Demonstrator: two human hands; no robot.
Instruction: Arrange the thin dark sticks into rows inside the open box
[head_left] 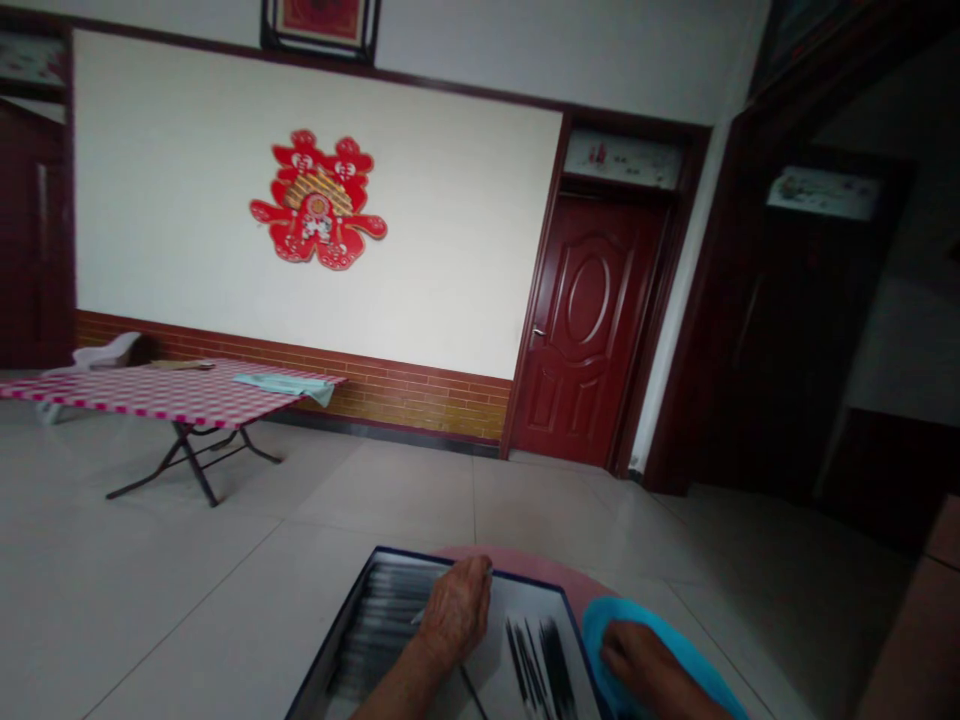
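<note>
My left hand (457, 610) is over a shallow white box (501, 605) with a dark blue rim. Its fingers are pinched together, and a small pale tip shows at them; what they hold is too blurred to name. In the box's left part lie rows of grey, see-through slim pieces (390, 620), smeared by motion. To the right of that hand, several thin black sticks (555, 660) lie side by side. My right hand (637, 655) is curled over a bright blue round basin (600, 612) beside the box; whatever its fingers hold is hidden.
Box and basin rest on a pink round surface (555, 572). Across the tiled floor stands a folding table (187, 392) with a red-and-white checked cover and a pale green cloth (289, 384). A white chair (112, 352) is behind it. A red door (585, 320) is shut.
</note>
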